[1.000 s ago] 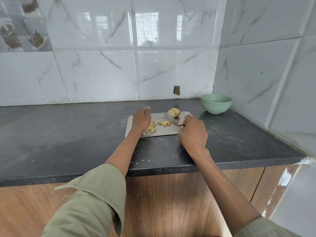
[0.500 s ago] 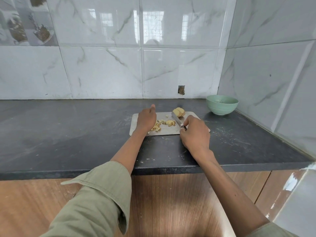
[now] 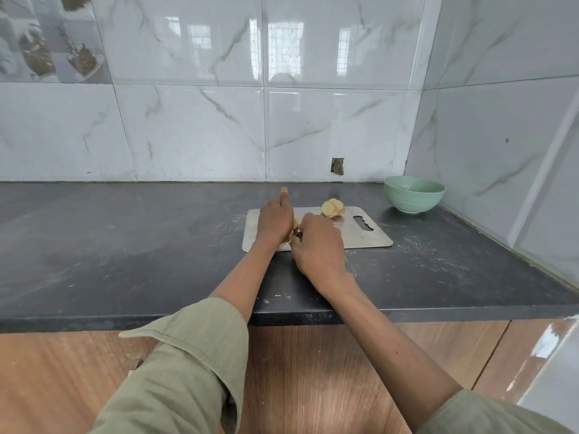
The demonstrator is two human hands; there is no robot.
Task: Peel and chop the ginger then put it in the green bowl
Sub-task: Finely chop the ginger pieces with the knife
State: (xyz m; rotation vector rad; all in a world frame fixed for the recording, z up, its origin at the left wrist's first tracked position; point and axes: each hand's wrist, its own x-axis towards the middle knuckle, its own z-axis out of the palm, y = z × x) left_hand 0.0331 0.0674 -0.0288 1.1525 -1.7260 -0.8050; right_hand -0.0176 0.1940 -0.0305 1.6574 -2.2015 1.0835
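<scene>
The pale yellow chopped ginger pieces [image 3: 293, 230] lie on the left half of the flat steel cutting board [image 3: 354, 236], now almost wholly hidden between the two hands, where half a second ago they lay in plain view beside the blade. The left hand [image 3: 275, 221] rests on the board with its fingers straight and together, edge-on against the pile, much as before. The right hand [image 3: 318, 245] has moved leftward until it nearly touches the left hand; its fingers are curled round a dark knife handle [image 3: 299, 235], of which only a sliver shows, and the blade that lay across the board earlier is now out of sight. A larger peeled yellow ginger chunk [image 3: 332, 208] sits unmoved at the far edge of the board. The round pale green bowl [image 3: 414, 195] stands well apart to the right, in the corner of the dark stone countertop [image 3: 125, 245].
</scene>
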